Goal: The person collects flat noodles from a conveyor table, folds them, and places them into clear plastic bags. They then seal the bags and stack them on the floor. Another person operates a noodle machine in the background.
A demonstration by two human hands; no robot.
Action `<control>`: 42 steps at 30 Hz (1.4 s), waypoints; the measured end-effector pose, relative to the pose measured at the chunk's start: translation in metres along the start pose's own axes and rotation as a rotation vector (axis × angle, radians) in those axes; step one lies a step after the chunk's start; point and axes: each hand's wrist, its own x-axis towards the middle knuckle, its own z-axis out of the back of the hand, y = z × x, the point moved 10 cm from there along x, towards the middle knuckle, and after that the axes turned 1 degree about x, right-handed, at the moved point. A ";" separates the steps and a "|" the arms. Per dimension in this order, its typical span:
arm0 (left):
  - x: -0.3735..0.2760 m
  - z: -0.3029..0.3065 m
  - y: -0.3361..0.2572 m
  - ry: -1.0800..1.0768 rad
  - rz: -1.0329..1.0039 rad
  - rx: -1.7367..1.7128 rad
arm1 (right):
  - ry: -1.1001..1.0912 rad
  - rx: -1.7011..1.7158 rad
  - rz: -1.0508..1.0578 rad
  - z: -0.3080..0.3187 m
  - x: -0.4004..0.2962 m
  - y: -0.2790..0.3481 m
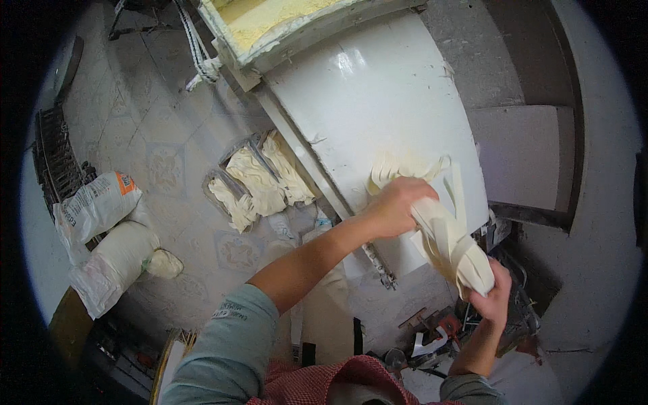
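A bundle of wide, pale yellow noodle strips (445, 238), apparently fresh dough, stretches between my two hands over the lower right corner of a white tabletop (374, 101). My left hand (405, 205) grips the upper end of the bundle, its fingers mostly hidden from the camera. Around the lower end, folded over past the table's edge, my right hand (491, 293) is closed. Loose strip ends fan out on the tabletop beyond my left hand, and one strip loops up beside the bundle.
A wooden tray (283, 30) of yellow flour or meal stands at the table's far end. Plastic-lined containers of noodle strips (258, 182) are on the tiled floor at left, with white sacks (111, 253) farther left. Tools and clutter (435, 334) lie below the table's near right corner.
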 end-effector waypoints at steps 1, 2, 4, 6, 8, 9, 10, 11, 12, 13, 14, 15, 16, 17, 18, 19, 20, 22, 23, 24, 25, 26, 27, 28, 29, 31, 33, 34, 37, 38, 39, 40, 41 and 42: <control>-0.004 0.012 -0.004 -0.053 0.096 -0.209 | -0.054 0.033 -0.095 -0.004 -0.003 -0.014; -0.013 0.018 -0.008 -0.106 0.193 -0.415 | -0.039 0.112 -0.222 -0.022 0.000 -0.030; -0.034 0.023 -0.028 -0.201 0.233 -0.629 | 0.007 0.004 -0.071 -0.065 0.019 -0.029; -0.044 0.035 -0.082 -0.232 0.006 -0.359 | -0.081 0.258 -0.228 -0.109 0.044 -0.042; -0.056 0.031 -0.127 -0.249 -0.180 -0.142 | -0.154 -0.020 0.228 -0.138 0.053 0.028; -0.063 0.030 -0.138 -0.238 -0.213 -0.107 | -0.137 0.061 0.520 -0.153 0.060 0.060; -0.073 0.031 -0.145 -0.217 -0.213 -0.008 | -0.107 0.188 0.507 -0.168 0.067 0.067; -0.079 0.030 -0.148 -0.192 -0.217 0.072 | -0.083 0.299 0.481 -0.180 0.072 0.070; -0.083 0.036 -0.142 -0.200 -0.204 0.104 | -0.071 0.401 0.497 -0.194 0.080 0.076; -0.088 0.048 -0.135 -0.207 -0.190 0.142 | -0.060 0.508 0.514 -0.210 0.091 0.083; -0.091 0.059 -0.127 -0.214 -0.183 0.173 | -0.065 0.589 0.515 -0.228 0.103 0.081; -0.094 0.070 -0.113 -0.215 -0.162 0.204 | -0.029 0.607 0.435 -0.242 0.110 0.082; -0.098 0.084 -0.098 -0.216 -0.137 0.248 | 0.050 0.592 0.446 -0.263 0.120 0.083; -0.103 0.096 -0.079 -0.216 -0.110 0.296 | 0.131 0.580 0.458 -0.287 0.130 0.077; -0.111 0.105 -0.059 -0.206 -0.079 0.295 | 0.173 0.620 0.403 -0.309 0.139 0.069; -0.123 0.112 -0.033 -0.198 -0.043 0.291 | 0.219 0.660 0.344 -0.335 0.146 0.057; -0.130 0.121 -0.012 -0.187 -0.022 0.281 | 0.228 0.683 0.349 -0.357 0.153 0.040; -0.145 0.138 0.038 -0.173 0.121 0.046 | 0.279 0.507 0.287 -0.389 0.156 -0.001; -0.152 0.143 0.067 -0.165 0.213 -0.097 | 0.307 0.490 0.253 -0.404 0.158 -0.022; -0.149 0.148 0.097 -0.187 0.280 -0.222 | 0.347 0.595 0.207 -0.436 0.165 -0.094; -0.171 0.168 0.139 -0.244 0.404 -0.301 | 0.249 0.670 0.044 -0.440 0.150 -0.072; -0.184 0.181 0.193 -0.380 0.558 -0.417 | 0.290 0.435 -0.014 -0.452 0.164 -0.090; -0.200 0.186 0.256 -0.510 0.714 -0.539 | 0.326 0.195 -0.078 -0.462 0.178 -0.114; -0.210 0.210 0.301 -0.584 0.710 -0.403 | 0.148 0.160 -0.027 -0.465 0.190 -0.119; -0.220 0.231 0.337 -0.654 0.699 -0.269 | 0.216 0.210 -0.079 -0.488 0.197 -0.139; -0.245 0.255 0.374 -0.765 0.811 -0.044 | 0.242 -0.302 -0.038 -0.504 0.200 -0.161; -0.247 0.266 0.376 -0.802 0.812 0.088 | 0.343 -0.272 -0.056 -0.521 0.209 -0.169; -0.224 0.245 0.356 -0.755 0.774 0.060 | 0.323 -0.374 -0.047 -0.512 0.202 -0.193; -0.191 0.251 0.262 -0.644 0.559 0.384 | 0.531 -0.126 -0.189 -0.510 0.173 -0.174; -0.171 0.253 0.225 -0.660 0.518 0.448 | 0.526 -0.167 -0.192 -0.496 0.165 -0.164; -0.148 0.250 0.198 -0.645 0.451 0.511 | 0.440 -0.222 0.052 -0.474 0.158 -0.150; -0.131 0.256 0.177 -0.648 0.397 0.525 | 0.603 -0.214 0.023 -0.466 0.146 -0.129; -0.112 0.254 0.158 -0.643 0.342 0.522 | 0.666 -0.190 0.017 -0.445 0.136 -0.106; -0.094 0.248 0.145 -0.610 0.333 0.622 | 0.728 -0.170 0.008 -0.423 0.128 -0.086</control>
